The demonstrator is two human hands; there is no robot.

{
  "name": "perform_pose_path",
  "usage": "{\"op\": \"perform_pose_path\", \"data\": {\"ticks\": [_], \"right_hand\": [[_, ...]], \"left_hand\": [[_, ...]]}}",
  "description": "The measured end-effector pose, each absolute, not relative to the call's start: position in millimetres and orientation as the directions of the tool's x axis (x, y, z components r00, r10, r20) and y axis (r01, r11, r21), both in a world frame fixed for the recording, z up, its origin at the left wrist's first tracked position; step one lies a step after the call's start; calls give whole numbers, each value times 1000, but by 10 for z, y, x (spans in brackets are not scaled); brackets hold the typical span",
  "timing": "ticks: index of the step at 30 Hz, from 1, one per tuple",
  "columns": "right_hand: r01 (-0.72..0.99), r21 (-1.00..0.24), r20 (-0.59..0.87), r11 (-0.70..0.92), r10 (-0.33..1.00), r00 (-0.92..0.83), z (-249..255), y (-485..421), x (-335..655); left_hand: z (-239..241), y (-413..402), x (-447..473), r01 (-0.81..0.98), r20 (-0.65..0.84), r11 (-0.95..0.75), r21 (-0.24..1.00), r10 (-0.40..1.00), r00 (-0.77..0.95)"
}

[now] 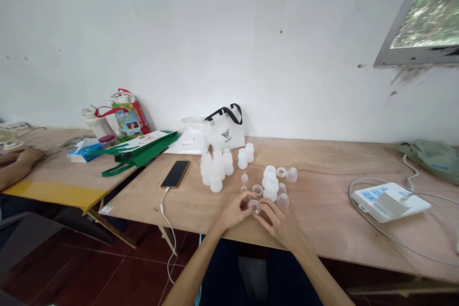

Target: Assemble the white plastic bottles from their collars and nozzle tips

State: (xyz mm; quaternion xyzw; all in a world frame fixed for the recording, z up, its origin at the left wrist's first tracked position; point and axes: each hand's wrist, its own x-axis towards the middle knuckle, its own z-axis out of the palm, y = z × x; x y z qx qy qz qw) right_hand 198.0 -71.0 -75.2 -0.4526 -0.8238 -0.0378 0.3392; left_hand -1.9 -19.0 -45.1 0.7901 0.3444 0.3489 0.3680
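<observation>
Near the table's front edge, my left hand (pixel 234 210) and my right hand (pixel 278 222) pinch a small translucent ring-shaped part (pixel 253 207) between their fingertips. It looks like a baby bottle collar with a clear nipple in it, though fingers hide some of it. Just beyond the hands lies a loose collar ring (pixel 257 190), and clear nipples (pixel 244 177) stand left of that. White bottle bodies (pixel 270 184) are grouped behind my right hand, with clear dome caps (pixel 283 202) beside them. Another collar ring (pixel 281 172) and a clear cap (pixel 291 175) lie farther back.
Several capped bottles (pixel 216 172) stand left, with more bottle bodies (pixel 243 158) behind. A phone (pixel 175 174) on a cable, a white bag (pixel 227 129) and a green bag (pixel 143 150) are farther left. A white power strip (pixel 390 202) lies right. Another person's hand (pixel 30 157) rests far left.
</observation>
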Motion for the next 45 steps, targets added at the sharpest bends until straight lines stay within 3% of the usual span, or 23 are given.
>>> {"op": "perform_pose_path", "data": {"ticks": [9,27,31,37,41,45], "right_hand": [[787,-205,609,582,706,-363,-727,-717,1955],[739,-238,593,630,697,-402,-757,-718,1965],[667,-429,589,609,749,-304,-805,-676,1958],[426,-809,390,405,912,-126,-748,-651,1834],[258,-909,312,329,944,-104,-679,-664,1775],[186,-923,321,338,940,-118,-680,-653,1778]], "left_hand": [[-438,-195,-35,292,263,-469,834,802,537],[-532,-146,39,270,197,-365,891,847,494],[-534,-144,50,245,200,-344,907,861,468],[-553,-139,53,287,255,-365,886,898,358],[-534,-154,61,291,253,-355,889,908,335],[-539,-149,68,300,242,-339,892,917,317]]}}
